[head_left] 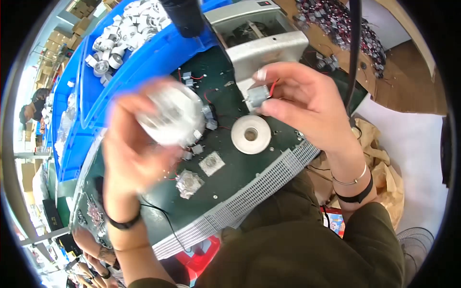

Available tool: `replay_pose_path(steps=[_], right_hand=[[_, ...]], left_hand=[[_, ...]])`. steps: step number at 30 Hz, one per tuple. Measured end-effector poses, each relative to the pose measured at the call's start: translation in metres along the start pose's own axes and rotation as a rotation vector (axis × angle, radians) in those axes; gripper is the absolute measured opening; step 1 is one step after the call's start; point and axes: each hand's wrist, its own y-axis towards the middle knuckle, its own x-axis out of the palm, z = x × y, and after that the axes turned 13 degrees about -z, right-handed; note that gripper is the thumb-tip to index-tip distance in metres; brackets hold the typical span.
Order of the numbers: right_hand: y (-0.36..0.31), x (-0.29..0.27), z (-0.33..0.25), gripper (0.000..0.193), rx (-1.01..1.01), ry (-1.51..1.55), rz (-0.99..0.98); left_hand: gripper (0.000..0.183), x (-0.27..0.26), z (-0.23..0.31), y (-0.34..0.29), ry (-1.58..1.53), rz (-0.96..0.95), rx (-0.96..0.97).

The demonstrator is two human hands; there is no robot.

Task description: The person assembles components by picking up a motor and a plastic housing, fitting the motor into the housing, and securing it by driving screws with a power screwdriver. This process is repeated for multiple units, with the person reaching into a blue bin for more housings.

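Observation:
My left hand (126,153), smeared by motion, grips a white round plastic housing (175,115) above the left part of the green tabletop. Between the thumb and fingers of my right hand (309,103) is a small silver motor (258,96) with a red wire, held in front of a grey metal machine (269,50). Below the motor lies a white disc with a centre hole (238,137). Several more small motors (210,124) with wires sit on the table beside the housing, some partly covered by it.
A blue bin (129,89) full of white plastic rings (115,57) stands at the far left. Many wired motors (343,36) are heaped on cardboard at the far right. A white mesh strip (269,185) edges the table; a black cable (354,53) hangs at right. Another person's arm (93,245) shows lower left.

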Motion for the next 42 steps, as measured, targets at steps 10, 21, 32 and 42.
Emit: replay_pose_path(steps=[10,21,32,42], right_hand=[[-0.027,-0.002,0.012,0.029,0.159,-0.163,-0.05],[-0.013,0.004,0.019,0.026,0.045,-0.6,-0.25],[-0.013,0.031,0.017,0.024,0.117,-0.936,-0.173],[0.032,0.007,-0.019,0.048,-0.147,-0.792,-0.007]], left_hand=[[0.061,0.117,-0.064,-0.024,0.515,0.145,-0.089],[0.081,0.108,-0.061,-0.015,0.596,0.155,-0.165],[0.067,0.119,-0.074,-0.026,0.381,0.176,-0.1],[0.045,0.128,-0.084,-0.035,0.15,0.44,-0.13]])
